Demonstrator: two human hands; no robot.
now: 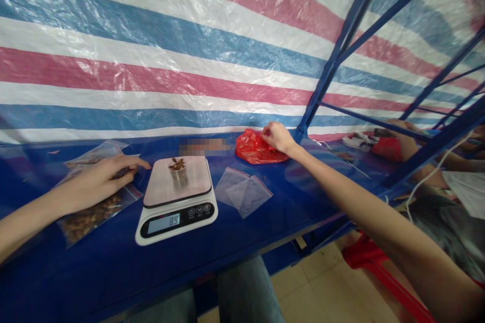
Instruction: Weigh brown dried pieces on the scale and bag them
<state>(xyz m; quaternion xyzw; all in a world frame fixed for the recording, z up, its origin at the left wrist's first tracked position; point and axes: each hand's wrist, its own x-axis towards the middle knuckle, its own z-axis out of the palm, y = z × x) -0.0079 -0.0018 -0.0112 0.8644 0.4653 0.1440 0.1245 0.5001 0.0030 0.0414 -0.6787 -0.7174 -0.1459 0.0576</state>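
My left hand [102, 179] lies over clear zip bags [91, 217] filled with brown, nut-like pieces, its index finger stretched toward the scale and nothing in its grasp. Beside it stands a white digital kitchen scale [176, 232], its display showing what looks like 8.9. On its plate is a small metal cup [179, 177] heaped with brown pieces [176, 164]. At the back, my right hand [278, 137] has its fingers curled closed at the crumpled red plastic bag [252, 147]; the fingertips are partly hidden. Two flat, transparent zip bags [250, 194] lie right of the scale.
The blue tabletop [197, 267] meets a striped plastic sheet [170, 60] behind. A blue metal frame [329, 70] rises at right. Beyond it, another person's arm [413, 156] is near a red bag [388, 147]. A red stool [379, 262] stands below. A pixelated patch lies behind the scale.
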